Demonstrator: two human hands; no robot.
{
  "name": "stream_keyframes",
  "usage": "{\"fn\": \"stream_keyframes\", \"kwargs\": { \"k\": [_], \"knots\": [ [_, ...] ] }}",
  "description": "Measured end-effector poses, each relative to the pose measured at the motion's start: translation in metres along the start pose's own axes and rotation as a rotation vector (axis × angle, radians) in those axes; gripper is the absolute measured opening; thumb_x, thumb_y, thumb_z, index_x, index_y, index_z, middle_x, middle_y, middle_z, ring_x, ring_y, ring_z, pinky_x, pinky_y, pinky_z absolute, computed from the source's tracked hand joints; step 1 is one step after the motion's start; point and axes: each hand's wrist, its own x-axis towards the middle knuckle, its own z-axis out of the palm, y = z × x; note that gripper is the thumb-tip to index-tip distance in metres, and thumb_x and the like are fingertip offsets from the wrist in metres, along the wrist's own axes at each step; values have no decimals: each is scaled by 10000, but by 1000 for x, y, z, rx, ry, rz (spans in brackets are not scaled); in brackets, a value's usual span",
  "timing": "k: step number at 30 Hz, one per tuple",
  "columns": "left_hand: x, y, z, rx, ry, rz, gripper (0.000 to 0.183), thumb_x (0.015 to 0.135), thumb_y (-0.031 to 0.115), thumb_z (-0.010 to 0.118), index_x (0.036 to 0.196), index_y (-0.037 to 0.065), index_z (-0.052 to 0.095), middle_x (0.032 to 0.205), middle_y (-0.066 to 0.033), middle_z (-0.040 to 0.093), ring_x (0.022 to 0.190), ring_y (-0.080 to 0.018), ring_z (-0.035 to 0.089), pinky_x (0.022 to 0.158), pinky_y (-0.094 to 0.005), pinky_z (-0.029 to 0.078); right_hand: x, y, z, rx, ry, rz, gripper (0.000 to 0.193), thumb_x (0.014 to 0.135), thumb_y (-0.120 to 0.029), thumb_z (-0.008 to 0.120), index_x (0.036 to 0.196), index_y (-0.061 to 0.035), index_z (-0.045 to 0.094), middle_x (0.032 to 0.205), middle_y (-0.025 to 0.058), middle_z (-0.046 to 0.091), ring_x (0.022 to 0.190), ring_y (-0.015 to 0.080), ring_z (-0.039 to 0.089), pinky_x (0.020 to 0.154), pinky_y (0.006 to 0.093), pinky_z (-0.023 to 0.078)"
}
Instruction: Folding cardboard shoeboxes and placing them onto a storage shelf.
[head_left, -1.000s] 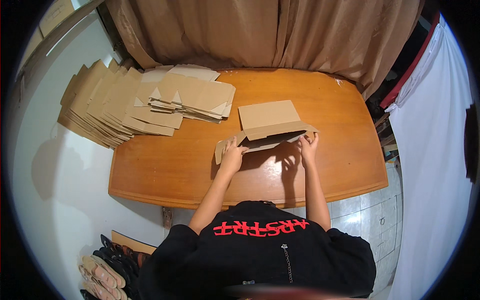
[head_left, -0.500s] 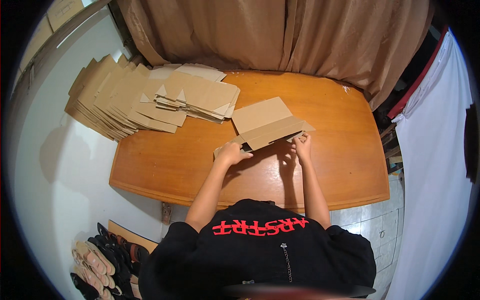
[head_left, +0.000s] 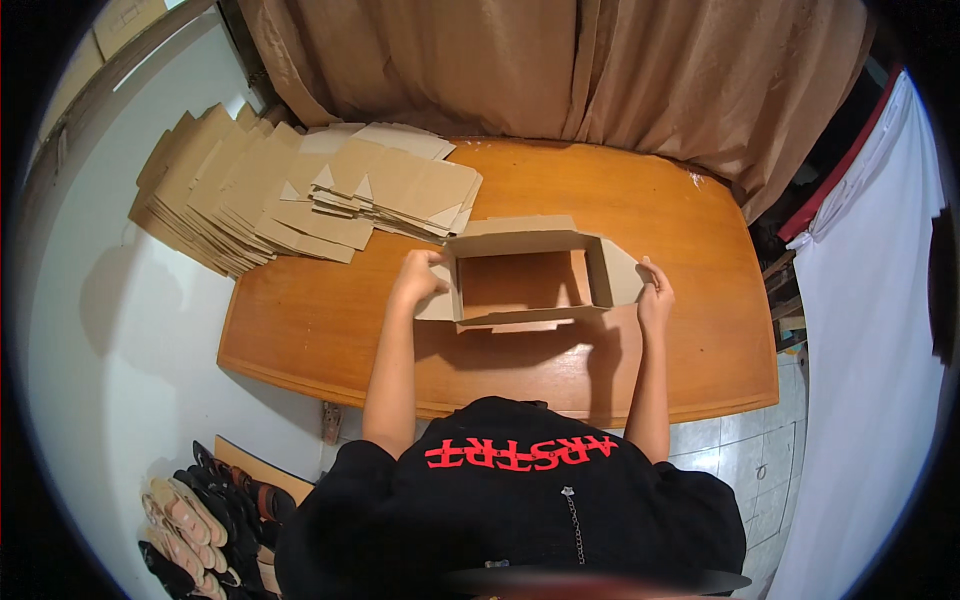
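A cardboard box [head_left: 520, 243] is unfolded into a rectangular frame above the middle of the table. The wooden tabletop appears through its opening, and flaps stick out at both ends. At its left end, my left hand [head_left: 416, 278] is closed on a flap, the thumb lying over the cardboard. The pointed flap [head_left: 622, 272] on the opposite end is pinched at its outer edge by my right hand [head_left: 655, 290]. Some fingertips of both hands are hidden by the cardboard.
Flat folded cardboard boxes [head_left: 420, 180] lie stacked and fanned out across the back left of the wooden table [head_left: 700, 340]. A brown curtain [head_left: 450, 70] hangs behind it, a white cloth [head_left: 870, 300] to the right. Sandals [head_left: 195, 520] sit at lower left.
The partly flattened box has been opened into a rectangular frame and turned so its opening shows. My hands have moved apart, the left further left and the right further right.
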Motion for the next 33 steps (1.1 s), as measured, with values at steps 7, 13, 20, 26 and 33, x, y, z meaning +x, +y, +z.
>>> {"fn": "stream_keyframes", "kwargs": {
  "k": [7,13,20,26,33],
  "knots": [
    [16,-29,4,-140,-55,-130,513,554,-180,678,1039,-29,610,1117,-174,581,983,-247,588,756,-330,539,-20,-31,0,-396,-90,31,305,762,34,379,887,-34,649,955,164,640,944,280,602,815,343,452],
    [9,-29,6,-110,-44,-156,479,538,-119,727,979,62,668,1096,-138,603,998,-258,574,825,-365,462,-38,-34,11,-586,-82,143,207,794,-75,474,923,-55,635,872,195,633,852,359,604,764,401,466],
    [-15,-14,39,676,167,28,427,633,346,751,995,133,674,1324,-109,396,1197,-295,337,893,-457,271,-51,-15,35,-1005,-188,122,516,714,-393,658,1047,-10,568,1154,231,435,1105,373,394,861,443,400],
    [-10,-39,58,383,-47,-7,1228,455,674,716,1334,-61,274,1428,-258,131,1350,-352,28,1056,-493,133,-44,9,50,-848,-183,-189,607,715,-99,635,1253,-4,370,1086,251,458,1047,396,439,811,449,420],
    [-22,-60,65,217,-134,91,1453,359,580,804,1379,-37,-27,1445,-237,-75,1354,-331,-49,1087,-449,76,-30,-17,53,-667,-440,-85,736,675,33,600,1322,-151,299,1065,194,514,933,375,535,779,427,457]
  ]
}}
